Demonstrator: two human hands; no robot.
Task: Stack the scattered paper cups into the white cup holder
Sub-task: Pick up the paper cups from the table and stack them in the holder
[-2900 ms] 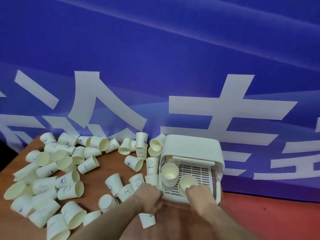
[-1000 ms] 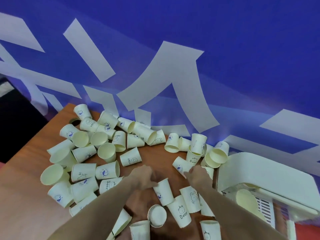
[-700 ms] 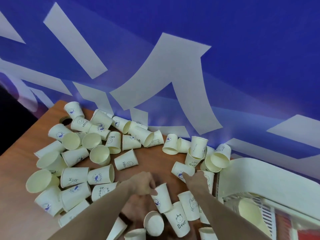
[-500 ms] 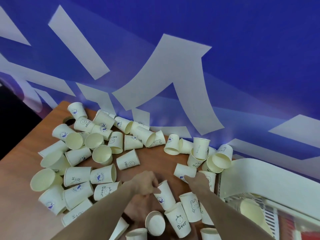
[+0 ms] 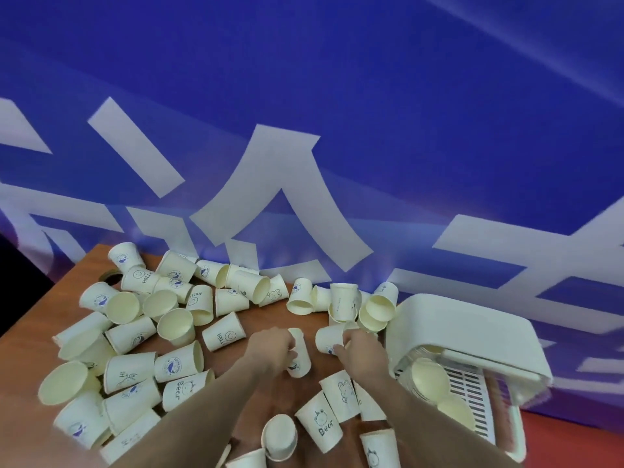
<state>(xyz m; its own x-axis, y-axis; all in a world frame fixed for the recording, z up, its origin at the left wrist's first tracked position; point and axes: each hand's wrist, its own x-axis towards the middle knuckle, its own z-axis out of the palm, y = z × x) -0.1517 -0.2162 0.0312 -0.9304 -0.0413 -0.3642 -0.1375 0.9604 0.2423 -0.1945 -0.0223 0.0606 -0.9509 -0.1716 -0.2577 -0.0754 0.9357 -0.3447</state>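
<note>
At the middle of the counter (image 5: 30, 339), both hands were seen among the scattered paper cups (image 5: 135, 332). The left hand (image 5: 271, 347) was curled round an upside-down cup (image 5: 300, 356) with a small blue print, its fingers wrapped over the cup's upper part. The right hand (image 5: 358, 346) was closed on a cup lying on its side (image 5: 329, 337), pinched at the end nearer the wrist, its base turned to the left. The two held cups were just apart from each other. Below the hands, several cups were stood upside down, one marked "Bear" (image 5: 320, 423) and one printed with a small bear face (image 5: 341, 395), and a tipped cup (image 5: 279, 437) was shown with its mouth open toward the camera. To the left, a dense spread of cups was laid on its sides or inverted across the brown wood. To the right, the white cup holder (image 5: 462, 332) was set at the counter's edge, with nested cups (image 5: 429, 383) lying inside on its slotted tray. Behind everything, a blue banner (image 5: 337, 96) with large white strokes was hung.
</note>
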